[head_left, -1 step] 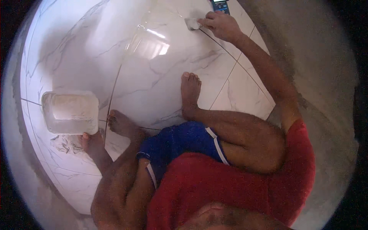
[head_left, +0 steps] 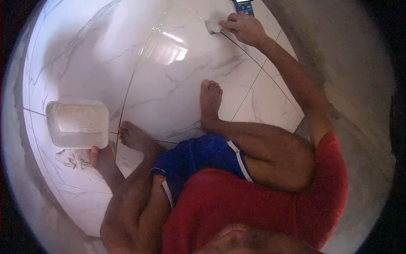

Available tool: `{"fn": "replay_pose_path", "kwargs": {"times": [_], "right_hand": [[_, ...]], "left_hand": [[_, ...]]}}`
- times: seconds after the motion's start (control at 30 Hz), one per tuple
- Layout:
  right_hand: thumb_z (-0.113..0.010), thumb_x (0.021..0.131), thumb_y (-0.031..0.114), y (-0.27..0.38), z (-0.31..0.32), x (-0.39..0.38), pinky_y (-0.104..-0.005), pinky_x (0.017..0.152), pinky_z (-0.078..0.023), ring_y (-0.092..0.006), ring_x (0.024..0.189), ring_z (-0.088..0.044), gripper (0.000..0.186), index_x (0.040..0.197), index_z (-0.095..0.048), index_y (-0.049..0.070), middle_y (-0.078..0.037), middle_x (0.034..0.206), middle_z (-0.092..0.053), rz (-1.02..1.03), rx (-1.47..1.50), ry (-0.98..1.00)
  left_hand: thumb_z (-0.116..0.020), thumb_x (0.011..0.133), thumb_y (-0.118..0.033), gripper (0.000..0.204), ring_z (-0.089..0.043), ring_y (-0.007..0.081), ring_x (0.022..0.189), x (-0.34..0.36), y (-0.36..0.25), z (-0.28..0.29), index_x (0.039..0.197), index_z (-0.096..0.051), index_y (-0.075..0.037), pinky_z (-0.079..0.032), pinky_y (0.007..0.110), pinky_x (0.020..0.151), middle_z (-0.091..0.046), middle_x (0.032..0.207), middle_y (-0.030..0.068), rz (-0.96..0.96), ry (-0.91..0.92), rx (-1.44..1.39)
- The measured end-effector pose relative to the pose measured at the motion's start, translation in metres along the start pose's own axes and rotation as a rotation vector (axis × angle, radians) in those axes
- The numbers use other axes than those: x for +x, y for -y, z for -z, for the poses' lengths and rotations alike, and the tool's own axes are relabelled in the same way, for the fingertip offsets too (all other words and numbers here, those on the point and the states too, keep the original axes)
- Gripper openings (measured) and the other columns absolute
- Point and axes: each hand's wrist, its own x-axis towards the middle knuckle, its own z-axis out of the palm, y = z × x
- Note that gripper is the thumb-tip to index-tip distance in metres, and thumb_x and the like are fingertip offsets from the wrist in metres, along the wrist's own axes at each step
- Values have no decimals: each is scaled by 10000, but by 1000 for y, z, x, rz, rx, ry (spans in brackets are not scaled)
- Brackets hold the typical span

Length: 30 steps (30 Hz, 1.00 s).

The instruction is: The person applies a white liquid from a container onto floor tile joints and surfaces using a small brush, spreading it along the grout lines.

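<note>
At the left I have a shallow rectangular white plastic tub [head_left: 105, 134], tilted so its inside faces me, with pale residue in it. My left hand [head_left: 101, 158] is closed on its near edge, thumb over the rim and the other fingers mostly hidden. Far out at the top, my right hand [head_left: 246, 29] pinches a small flat scraper [head_left: 212, 27], whose greyish-white blade lies against the tiled floor [head_left: 169, 91]. The blade sits over the upper end of a dark joint line between two tiles.
Just beyond my right hand lies a dark phone [head_left: 244, 7] with a lit screen. A crumpled whitish cloth or bag [head_left: 69, 159] rests below the tub. My bare feet [head_left: 210, 99] stand on the glossy tiles. Rough grey surfaces [head_left: 359, 106] border the tiles on the right and left.
The scraper in my right hand has shifted very slightly to the right. My left hand and the tub stay in place.
</note>
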Motion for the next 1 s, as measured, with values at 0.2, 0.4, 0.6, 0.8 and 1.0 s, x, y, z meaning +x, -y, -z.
{"fn": "replay_pose_path", "kwargs": {"times": [0.2, 0.4, 0.6, 0.8, 1.0], "right_hand": [[-653, 925, 257, -31, -19, -39, -381, 836, -562, -215, 994, -631, 290, 1208, -694, 304, 2, 1039, -651, -23, 20, 63], [-678, 902, 232, -26, -6, -27, -370, 845, -553, -213, 1008, -620, 304, 1199, -704, 290, -2, 1031, -652, 1, 38, 67], [-697, 879, 228, -25, -13, -17, -361, 831, -543, -214, 996, -617, 303, 1178, -717, 271, -10, 1019, -651, 83, 52, 24], [-668, 918, 268, -33, -9, -16, -383, 806, -558, -237, 950, -647, 291, 1205, -697, 230, -47, 997, -653, -11, 97, 29], [-450, 1021, 405, 18, 10, 82, -488, 674, -595, -337, 814, -724, 370, 1197, -650, 149, -169, 958, -703, -94, -45, 12]], "left_hand": [[-632, 935, -214, 641, -388, 370, 1395, 0, 0, 10, 1454, -367, 55, -272, 537, 1193, -417, 1501, 197, 2, 120, -1], [-618, 928, -196, 604, -409, 368, 1381, 1, 3, 27, 1440, -395, 34, -286, 532, 1184, -433, 1492, 194, 28, 45, 19], [-661, 862, -145, 652, -466, 351, 1341, 0, 0, 2, 1409, -400, 95, -367, 464, 1144, -444, 1449, 256, 21, 32, 20], [-665, 910, -241, 653, -469, 357, 1326, 1, 1, 15, 1427, -391, 50, -379, 492, 1120, -465, 1443, 224, -3, 60, 203], [-643, 930, -249, 627, -479, 364, 1309, 6, 0, 34, 1423, -394, 47, -400, 500, 1102, -477, 1431, 204, 67, 8, 336]]}}
